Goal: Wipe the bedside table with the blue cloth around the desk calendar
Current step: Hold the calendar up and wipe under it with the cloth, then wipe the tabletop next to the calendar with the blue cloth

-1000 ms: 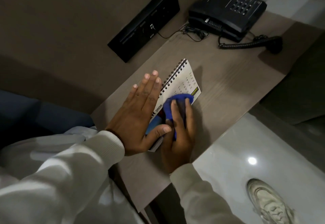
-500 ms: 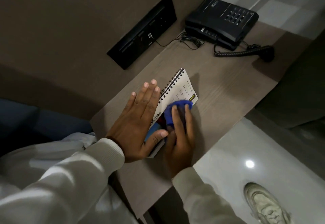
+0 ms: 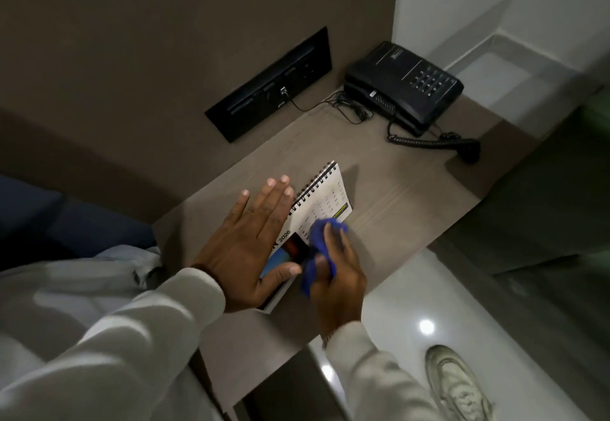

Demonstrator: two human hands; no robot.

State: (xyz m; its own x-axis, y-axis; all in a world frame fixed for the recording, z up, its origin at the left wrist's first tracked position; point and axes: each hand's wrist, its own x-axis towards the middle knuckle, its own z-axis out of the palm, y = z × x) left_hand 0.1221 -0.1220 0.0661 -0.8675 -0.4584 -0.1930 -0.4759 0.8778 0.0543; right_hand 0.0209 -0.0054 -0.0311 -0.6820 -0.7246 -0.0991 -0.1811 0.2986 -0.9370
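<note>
- Your right hand bunches the blue cloth against the desk calendar's front edge; a second ago it lay flatter, nearer the far corner.
- Your left hand, open and flat, steadies the calendar as before.
- The bedside table toward the telephone looks unwiped.

The desk calendar lies on the bedside table, with the telephone behind it.
</note>
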